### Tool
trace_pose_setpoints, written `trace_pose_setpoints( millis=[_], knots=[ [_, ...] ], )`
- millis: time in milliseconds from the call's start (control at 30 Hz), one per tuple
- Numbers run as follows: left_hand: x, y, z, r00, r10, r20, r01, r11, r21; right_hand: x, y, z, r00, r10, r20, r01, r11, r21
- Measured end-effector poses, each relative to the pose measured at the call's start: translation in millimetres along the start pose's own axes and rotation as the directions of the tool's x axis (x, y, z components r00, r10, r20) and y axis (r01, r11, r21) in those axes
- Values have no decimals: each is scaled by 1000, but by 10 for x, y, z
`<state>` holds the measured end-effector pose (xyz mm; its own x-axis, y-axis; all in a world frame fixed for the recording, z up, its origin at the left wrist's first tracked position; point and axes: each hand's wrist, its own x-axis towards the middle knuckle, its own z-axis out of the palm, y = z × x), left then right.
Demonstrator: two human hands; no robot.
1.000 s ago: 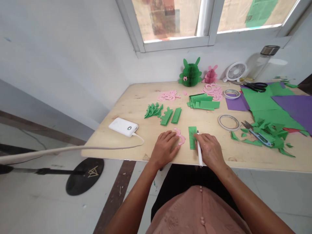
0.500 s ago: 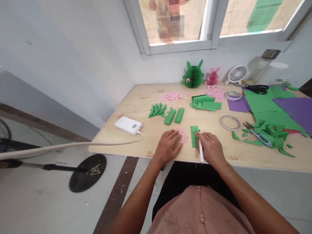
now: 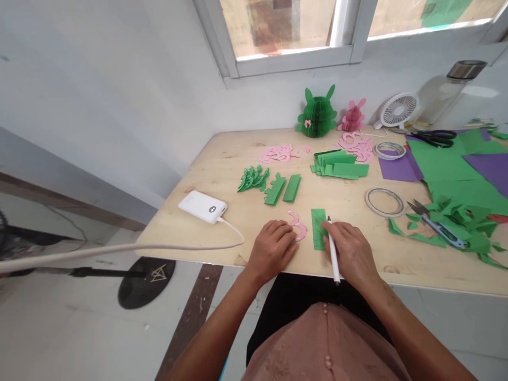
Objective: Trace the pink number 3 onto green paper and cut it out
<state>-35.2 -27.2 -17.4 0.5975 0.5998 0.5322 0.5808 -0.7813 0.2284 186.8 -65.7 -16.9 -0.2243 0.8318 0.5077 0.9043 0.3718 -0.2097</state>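
A white pen (image 3: 334, 259) with a dark tip is held in my right hand (image 3: 352, 251), its tip pointing away from me. The fingers of that hand rest at the right edge of a green paper strip (image 3: 318, 233), which lies upright in front of me and bears faint marks. My left hand (image 3: 273, 247) lies palm down on the table with its fingers stretched out. Its fingertips touch the left side of a curved pink paper cutout (image 3: 300, 232). Just beyond are a notched green paper piece (image 3: 277, 191) and a folded green strip (image 3: 292, 188).
Left on the table (image 3: 222, 159) lies a white power bank (image 3: 203, 206) with a cable. Rightward are tape rolls (image 3: 384, 202), blue-handled scissors (image 3: 442, 227), green scraps and black scissors (image 3: 434, 138). Paper figures (image 3: 317, 116) and a small fan (image 3: 399, 110) stand by the wall.
The camera view has shifted and tilted slightly. Both hands stay in nearly the same places on the table, with the pen still in my right hand.
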Motion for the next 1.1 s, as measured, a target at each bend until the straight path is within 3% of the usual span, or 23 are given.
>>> trace_pose_setpoints(
  millis=[233,467,833,1100],
  knots=[
    [105,51,-31,994,36,99,-54,981,186,1,13,-13,1000,8,-5,-7,999,50],
    [140,23,-21,983,78,166,-114,968,222,13,4,-22,1000,29,-11,-28,996,83],
    [76,39,40,999,32,13,-34,981,193,4,10,-15,999,45,-2,-45,993,106],
    [167,226,108,994,-6,-112,20,991,129,-6,43,1,998,67,-9,-65,989,129]
  ],
)
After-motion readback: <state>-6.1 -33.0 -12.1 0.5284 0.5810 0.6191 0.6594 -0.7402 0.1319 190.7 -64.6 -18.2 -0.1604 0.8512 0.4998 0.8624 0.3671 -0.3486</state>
